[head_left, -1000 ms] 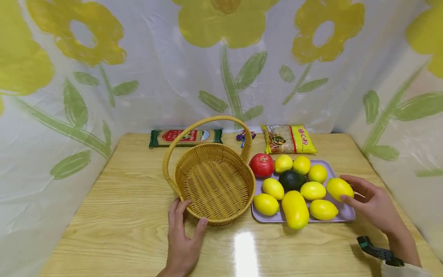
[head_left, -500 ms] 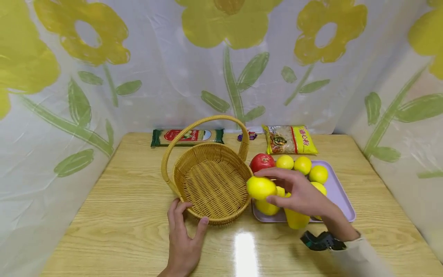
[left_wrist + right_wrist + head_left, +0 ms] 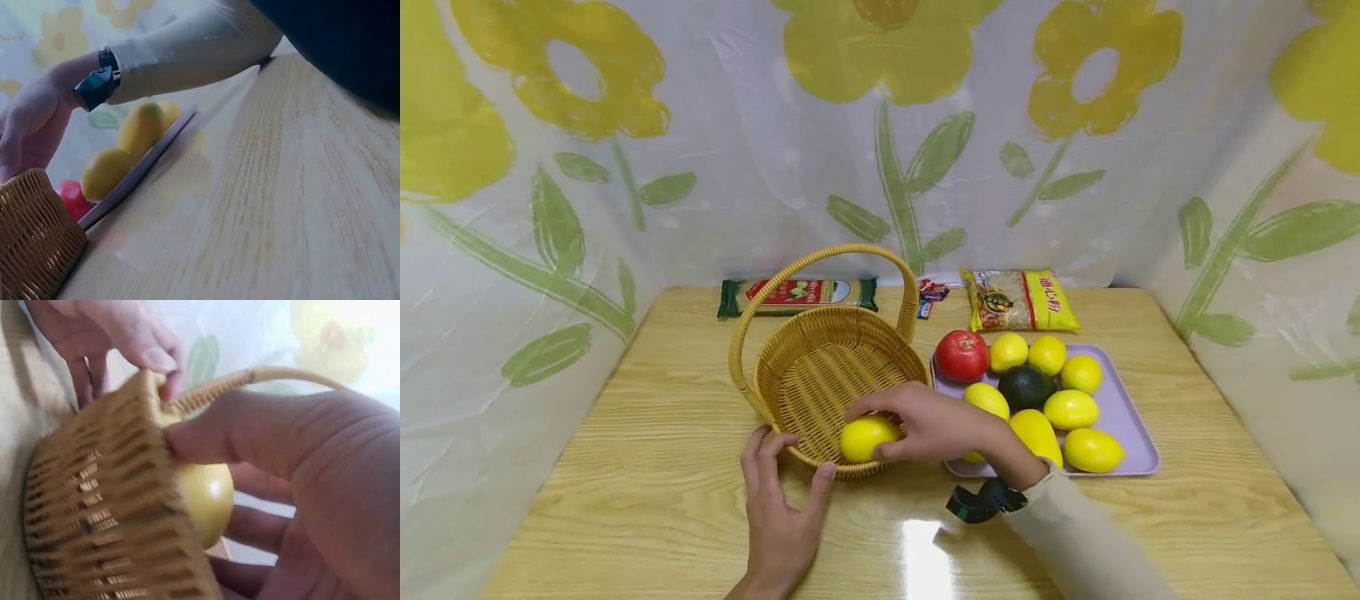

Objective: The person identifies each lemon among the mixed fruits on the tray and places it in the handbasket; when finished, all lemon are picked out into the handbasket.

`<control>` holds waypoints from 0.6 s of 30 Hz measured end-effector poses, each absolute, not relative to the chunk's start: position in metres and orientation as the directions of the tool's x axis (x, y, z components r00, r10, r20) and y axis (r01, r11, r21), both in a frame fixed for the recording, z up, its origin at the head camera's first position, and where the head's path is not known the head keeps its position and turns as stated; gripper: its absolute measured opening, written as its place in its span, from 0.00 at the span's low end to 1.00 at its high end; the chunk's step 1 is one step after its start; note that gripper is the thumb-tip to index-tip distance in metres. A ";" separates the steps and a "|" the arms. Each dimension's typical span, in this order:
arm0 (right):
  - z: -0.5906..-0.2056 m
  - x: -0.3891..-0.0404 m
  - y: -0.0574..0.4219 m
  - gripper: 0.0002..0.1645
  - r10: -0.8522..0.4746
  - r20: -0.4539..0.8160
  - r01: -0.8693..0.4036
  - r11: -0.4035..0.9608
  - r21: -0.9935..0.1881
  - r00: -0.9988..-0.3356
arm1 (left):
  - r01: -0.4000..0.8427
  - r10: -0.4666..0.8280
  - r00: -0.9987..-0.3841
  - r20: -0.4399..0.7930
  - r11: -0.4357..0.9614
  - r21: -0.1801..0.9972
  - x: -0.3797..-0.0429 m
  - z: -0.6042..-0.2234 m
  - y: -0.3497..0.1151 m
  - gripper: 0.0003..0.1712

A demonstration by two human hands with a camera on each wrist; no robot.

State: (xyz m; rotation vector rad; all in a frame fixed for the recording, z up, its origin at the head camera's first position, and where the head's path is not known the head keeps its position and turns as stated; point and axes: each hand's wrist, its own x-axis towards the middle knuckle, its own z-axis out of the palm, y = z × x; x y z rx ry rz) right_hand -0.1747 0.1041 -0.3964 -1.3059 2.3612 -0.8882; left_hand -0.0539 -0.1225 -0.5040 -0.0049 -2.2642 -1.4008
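Low inside the near side of a round wicker basket (image 3: pixel 812 375), my right hand (image 3: pixel 936 423) holds a yellow lemon (image 3: pixel 865 438) between thumb and fingers. The right wrist view shows this lemon just behind the basket's woven wall (image 3: pixel 106 487), with my thumb on its near side. My left hand (image 3: pixel 782 517) grips the basket's front left rim, fingertips over the edge and thumb along it. To the right, a lilac tray (image 3: pixel 1123 417) carries several more lemons (image 3: pixel 1093 451), a dark green avocado (image 3: pixel 1026 387), a longer yellow fruit (image 3: pixel 1034 435) and a red pomegranate (image 3: pixel 962 356) at its corner.
Along the back of the table lie a green-ended pasta packet (image 3: pixel 850 293), small wrapped sweets (image 3: pixel 932 292) and a yellow bag of macaroni (image 3: pixel 1022 300). The basket's tall handle (image 3: pixel 831 254) arches over its far side. A flowered curtain (image 3: pixel 760 167) encloses the table.
My right hand has carried the lemon from the tray's right side leftward over the other fruit and down into the basket. My left hand keeps its grip on the rim; the basket has tilted slightly.
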 end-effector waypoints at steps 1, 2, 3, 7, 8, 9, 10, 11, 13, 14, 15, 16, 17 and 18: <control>-0.397 -0.175 0.100 0.30 -0.847 0.021 -0.657 0.396 -0.641 -0.531 | 0.250 -0.241 -0.887 0.394 0.468 0.848 -0.055 -0.504 -0.123 0.32; -0.397 -0.175 0.096 0.30 -0.853 0.011 -0.660 0.395 -0.639 -0.521 | 0.254 -0.242 -0.887 0.393 0.455 0.853 -0.055 -0.504 -0.124 0.32; -0.397 -0.175 0.092 0.30 -0.861 0.006 -0.662 0.388 -0.641 -0.509 | 0.256 -0.245 -0.888 0.390 0.440 0.860 -0.055 -0.504 -0.124 0.32; -0.397 -0.173 0.081 0.33 -0.882 0.014 -0.666 0.346 -0.661 -0.471 | 0.259 -0.265 -0.893 0.363 0.358 0.897 -0.055 -0.505 -0.123 0.33; -0.398 -0.172 0.080 0.34 -0.884 0.021 -0.662 0.334 -0.671 -0.468 | 0.260 -0.271 -0.894 0.357 0.336 0.905 -0.055 -0.506 -0.123 0.33; -0.398 -0.171 0.081 0.34 -0.885 0.035 -0.654 0.316 -0.687 -0.464 | 0.266 -0.276 -0.893 0.355 0.312 0.912 -0.055 -0.506 -0.123 0.32; -0.398 -0.171 0.084 0.34 -0.882 0.050 -0.644 0.301 -0.704 -0.468 | 0.269 -0.284 -0.892 0.351 0.290 0.918 -0.054 -0.506 -0.122 0.32; -0.398 -0.170 0.088 0.34 -0.876 0.066 -0.626 0.287 -0.725 -0.478 | 0.273 -0.293 -0.891 0.348 0.267 0.924 -0.054 -0.506 -0.122 0.32; -0.398 -0.168 0.102 0.33 -0.857 0.107 -0.608 0.264 -0.749 -0.504 | 0.279 -0.305 -0.889 0.340 0.226 0.933 -0.053 -0.505 -0.120 0.32; -0.398 -0.167 0.112 0.31 -0.847 0.134 -0.598 0.243 -0.764 -0.514 | 0.279 -0.308 -0.890 0.335 0.212 0.937 -0.053 -0.505 -0.119 0.33; -0.398 -0.167 0.123 0.30 -0.835 0.164 -0.592 0.220 -0.775 -0.525 | 0.274 -0.311 -0.893 0.326 0.201 0.941 -0.053 -0.504 -0.118 0.34; -0.399 -0.167 0.136 0.29 -0.818 0.189 -0.584 0.208 -0.785 -0.544 | 0.268 -0.312 -0.895 0.318 0.193 0.944 -0.052 -0.504 -0.117 0.35; -0.399 -0.166 0.151 0.27 -0.796 0.207 -0.573 0.203 -0.794 -0.569 | 0.265 -0.312 -0.897 0.313 0.187 0.946 -0.052 -0.503 -0.116 0.36; -0.400 -0.164 0.166 0.26 -0.769 0.228 -0.566 0.202 -0.799 -0.597 | 0.262 -0.312 -0.899 0.308 0.181 0.948 -0.051 -0.503 -0.115 0.37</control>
